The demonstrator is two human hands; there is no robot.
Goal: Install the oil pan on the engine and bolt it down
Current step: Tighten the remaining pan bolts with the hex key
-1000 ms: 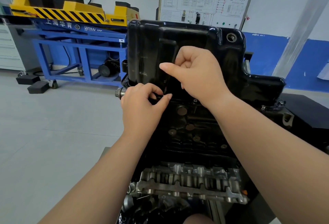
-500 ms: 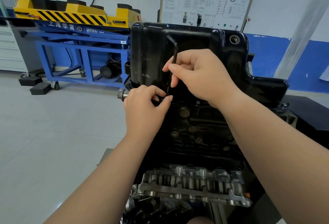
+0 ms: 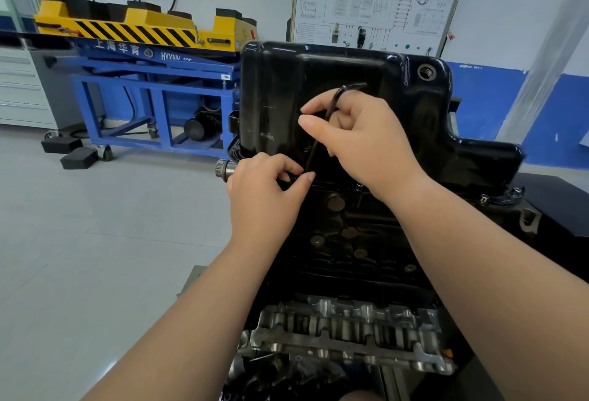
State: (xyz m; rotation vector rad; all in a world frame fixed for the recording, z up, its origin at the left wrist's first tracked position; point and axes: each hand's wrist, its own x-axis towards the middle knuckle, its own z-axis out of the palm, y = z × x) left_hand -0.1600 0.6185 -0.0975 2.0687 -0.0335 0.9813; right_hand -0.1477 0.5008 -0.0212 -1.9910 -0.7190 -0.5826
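Right hand (image 3: 360, 142) curled, thumb and forefinger pinching the mid-shaft of a thin dark L-shaped hex key (image 3: 332, 104), its short arm above the knuckles. Left hand (image 3: 264, 196) just below, thumb and index pinched round the key's lower tip. Oil pan (image 3: 287, 88), glossy black with rounded corners, sits right behind both hands on the grimy engine (image 3: 350, 241).

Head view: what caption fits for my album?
Right hand grips a hex key by the oil pan; left hand pinches the key's lower end.
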